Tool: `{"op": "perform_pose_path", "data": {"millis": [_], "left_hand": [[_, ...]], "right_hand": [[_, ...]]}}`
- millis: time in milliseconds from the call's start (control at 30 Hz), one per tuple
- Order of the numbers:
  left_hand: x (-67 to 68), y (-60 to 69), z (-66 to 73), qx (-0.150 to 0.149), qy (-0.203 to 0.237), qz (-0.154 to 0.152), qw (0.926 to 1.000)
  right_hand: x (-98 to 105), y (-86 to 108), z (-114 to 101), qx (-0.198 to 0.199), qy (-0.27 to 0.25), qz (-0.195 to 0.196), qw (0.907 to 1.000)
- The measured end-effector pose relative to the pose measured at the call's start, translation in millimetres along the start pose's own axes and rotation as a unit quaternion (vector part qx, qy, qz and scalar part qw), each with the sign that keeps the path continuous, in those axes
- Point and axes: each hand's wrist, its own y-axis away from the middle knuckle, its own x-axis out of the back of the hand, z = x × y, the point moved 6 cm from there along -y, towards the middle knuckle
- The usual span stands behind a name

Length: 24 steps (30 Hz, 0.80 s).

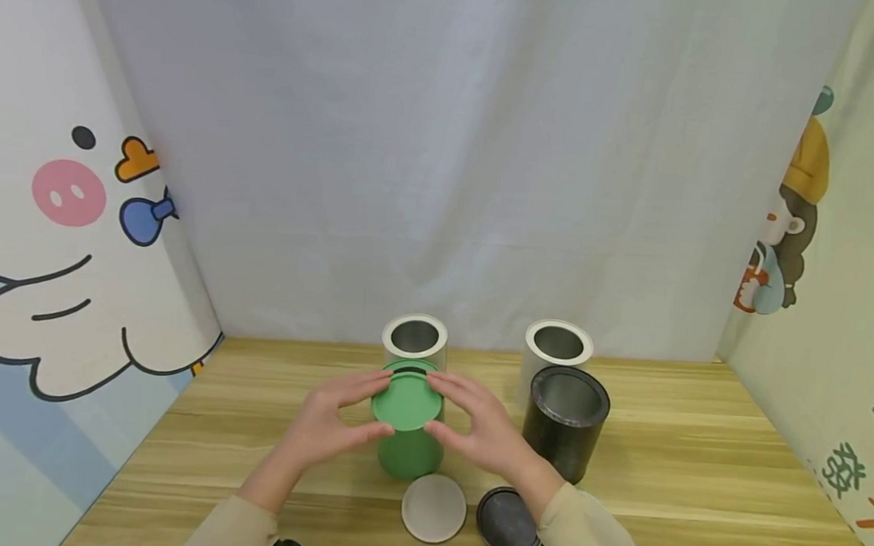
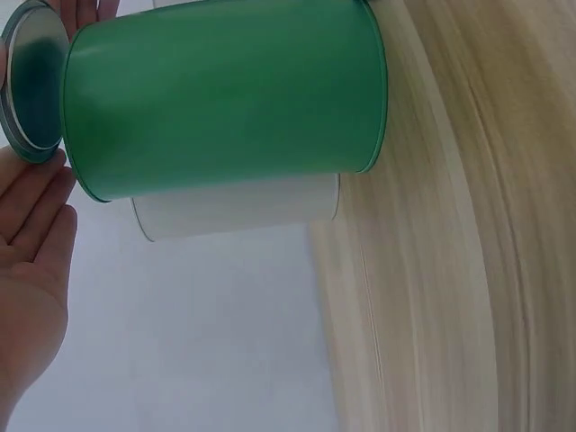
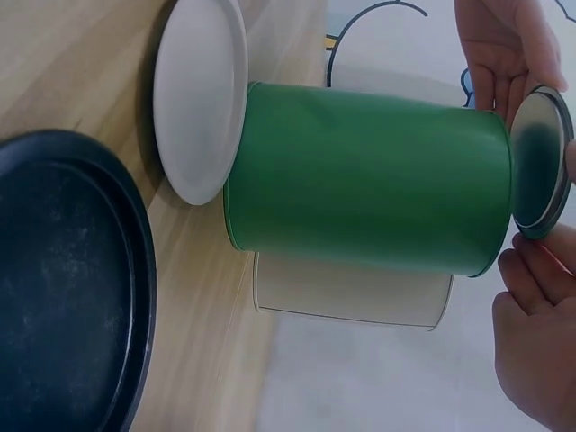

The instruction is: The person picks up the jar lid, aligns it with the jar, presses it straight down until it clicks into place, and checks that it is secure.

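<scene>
A green round lid (image 1: 407,401) is held at its edges between my left hand (image 1: 329,417) on one side and my right hand (image 1: 482,422) on the other. It is tilted over the mouth of a green can (image 1: 411,457) that stands upright on the table. In the right wrist view, the lid's metallic underside (image 3: 537,162) faces the can (image 3: 369,175); a gap shows on one side, and whether the rims touch elsewhere I cannot tell. Thumbs lie at the lid's near edge, fingers at its far edge.
Behind the green can stands an open white can (image 1: 415,338). Another white can (image 1: 559,343) is at the right, partly behind an open black can (image 1: 566,423). A white lid (image 1: 433,508) and a black lid (image 1: 506,524) lie on the wooden table (image 1: 665,471) in front.
</scene>
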Motion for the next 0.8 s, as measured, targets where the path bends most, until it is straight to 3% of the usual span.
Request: {"op": "perform_pose_path", "data": {"millis": [433, 800], "left_hand": [[-3.5, -15.9, -18.2, 0.068, 0.015, -0.026, 0.9972], [-5.7, -18.6, -30.6, 0.094, 0.007, -0.047, 0.9944]], "right_hand": [[-3, -10.9, 16, -0.041, 0.006, -0.015, 0.9990], [-7, -16.1, 22, -0.053, 0.029, -0.033, 0.9976]]}}
